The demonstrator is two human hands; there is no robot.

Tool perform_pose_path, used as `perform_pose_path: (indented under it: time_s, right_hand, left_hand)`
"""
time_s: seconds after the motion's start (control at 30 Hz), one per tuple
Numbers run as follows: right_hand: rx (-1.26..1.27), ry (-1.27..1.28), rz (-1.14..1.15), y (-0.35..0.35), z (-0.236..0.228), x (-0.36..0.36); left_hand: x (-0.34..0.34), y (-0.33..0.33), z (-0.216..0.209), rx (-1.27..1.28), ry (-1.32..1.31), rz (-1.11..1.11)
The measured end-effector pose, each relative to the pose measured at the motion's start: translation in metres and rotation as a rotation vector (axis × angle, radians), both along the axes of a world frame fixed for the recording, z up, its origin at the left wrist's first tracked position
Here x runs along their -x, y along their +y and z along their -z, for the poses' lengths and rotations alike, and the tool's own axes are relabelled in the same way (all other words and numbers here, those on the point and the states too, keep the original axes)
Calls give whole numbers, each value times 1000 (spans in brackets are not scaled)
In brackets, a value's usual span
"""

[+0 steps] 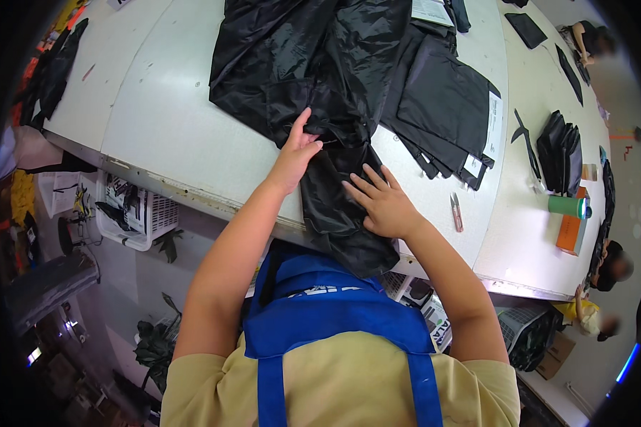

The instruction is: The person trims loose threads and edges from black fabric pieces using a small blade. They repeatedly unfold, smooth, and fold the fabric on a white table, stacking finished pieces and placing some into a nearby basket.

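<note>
A black, shiny fabric garment (292, 53) lies bunched on the white table, with a narrower part (342, 213) hanging over the near edge toward my blue apron. My left hand (297, 155) touches the fabric at the narrowing, its thumb and a finger stretched apart; its other fingers are partly hidden. On the narrower part my right hand (386, 204) lies flat, palm down, fingers spread. To the right of the garment is a stack of folded black fabric pieces (441, 96) with white printed labels. Small thread snips (456, 212) lie right of my right hand.
The table's near edge (185, 196) curves past my waist. Below it at left stands a white plastic basket (153, 217) of dark pieces. Farther right are a green cylinder (568, 206), an orange box (570, 233) and black fabric bundles (559, 153). Other people sit along the right side.
</note>
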State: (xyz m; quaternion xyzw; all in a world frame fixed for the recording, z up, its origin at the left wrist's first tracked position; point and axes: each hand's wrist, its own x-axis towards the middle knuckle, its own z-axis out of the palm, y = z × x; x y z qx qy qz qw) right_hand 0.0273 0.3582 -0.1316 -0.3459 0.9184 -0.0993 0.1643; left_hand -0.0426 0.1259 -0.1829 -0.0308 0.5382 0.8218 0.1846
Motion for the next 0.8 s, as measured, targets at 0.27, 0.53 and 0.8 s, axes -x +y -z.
perform_pose_path:
  time_s: [0.27, 0.53, 0.8]
  right_hand:
    - [110, -131, 4, -16, 13, -6]
    - [37, -16, -44, 56, -8, -43]
    - [130, -157, 805, 3, 39, 11]
  left_hand:
    - [-64, 15, -17, 1151, 1134, 217]
    - [-92, 11, 5, 1232, 899, 578]
    - [-57, -21, -9, 9, -61, 190]
